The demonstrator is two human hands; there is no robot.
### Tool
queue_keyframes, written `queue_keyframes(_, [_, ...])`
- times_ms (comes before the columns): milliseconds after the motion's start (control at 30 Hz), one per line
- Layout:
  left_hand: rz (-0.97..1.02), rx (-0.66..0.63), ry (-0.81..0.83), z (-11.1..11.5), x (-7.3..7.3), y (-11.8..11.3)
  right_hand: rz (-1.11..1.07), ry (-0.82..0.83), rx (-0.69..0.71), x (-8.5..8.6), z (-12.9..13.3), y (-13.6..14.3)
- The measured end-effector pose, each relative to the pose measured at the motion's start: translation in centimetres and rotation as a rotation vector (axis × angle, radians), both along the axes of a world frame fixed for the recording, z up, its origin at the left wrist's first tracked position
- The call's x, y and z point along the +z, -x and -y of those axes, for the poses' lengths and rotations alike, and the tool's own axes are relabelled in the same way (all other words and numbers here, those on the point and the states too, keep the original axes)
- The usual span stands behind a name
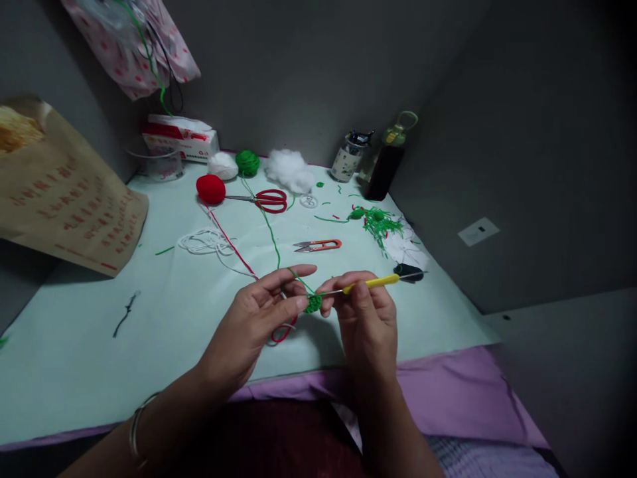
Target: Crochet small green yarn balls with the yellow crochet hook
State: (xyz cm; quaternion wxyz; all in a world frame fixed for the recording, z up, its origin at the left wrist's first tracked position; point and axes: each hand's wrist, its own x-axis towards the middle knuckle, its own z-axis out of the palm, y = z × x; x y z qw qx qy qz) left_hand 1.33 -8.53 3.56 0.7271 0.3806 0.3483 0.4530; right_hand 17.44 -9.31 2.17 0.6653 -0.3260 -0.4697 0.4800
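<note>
My left hand (256,318) pinches a small green crochet piece (313,304) between thumb and fingers, its index finger stretched out with green yarn running over it. In my right hand (368,318) is a crochet hook (378,282) with a yellow handle, its metal shaft reaching to the top of the green piece. The green strand leads back to a green yarn ball (247,162). Red yarn (284,332) loops below my left hand, and a red strand runs to a red yarn ball (211,190). The hook's tip is hidden at the stitches.
Orange thread snips (318,245) and red-handled scissors (271,200) lie beyond my hands. White stuffing (289,170), a white yarn ball (222,166) and a tissue box (182,139) stand behind. Green scraps (381,226) and a dark bottle (385,169) are right; a paper bag (74,192) is left.
</note>
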Motion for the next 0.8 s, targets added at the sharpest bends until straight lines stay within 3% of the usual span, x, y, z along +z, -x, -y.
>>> queue_keyframes(133, [-0.025, 0.007, 0.005, 0.1, 0.0, 0.1, 0.085, -0.026, -0.020, 0.3, 0.5, -0.2])
queue_keyframes(267, [-0.103, 0.027, -0.047, 0.1, 0.0, 0.3, 0.300, -0.145, -0.134, 0.5, 1.4, -0.2])
queue_keyframes(433, [-0.234, 0.121, -0.124, 0.3, 0.4, 0.2, 0.713, -0.491, -0.272, -0.2, 1.8, -0.4])
queue_keyframes(567, [-0.033, 0.079, -0.010, 0.5, 0.4, -0.2, 1.044, -0.708, -0.402, -1.1, 1.9, -0.4])
queue_keyframes(633, [0.118, -0.013, 0.137, 0.3, 0.3, -0.2, 0.983, -0.629, -0.418, -1.0, 1.9, -0.3])
queue_keyframes(700, [0.186, -0.053, 0.231, 0.1, 0.2, 0.0, 0.742, -0.452, -0.382, -0.5, 1.7, 0.0])
queue_keyframes(800, [0.165, -0.004, 0.189, -0.2, 0.2, 0.2, 0.357, -0.253, -0.267, 0.2, 1.4, 0.4])
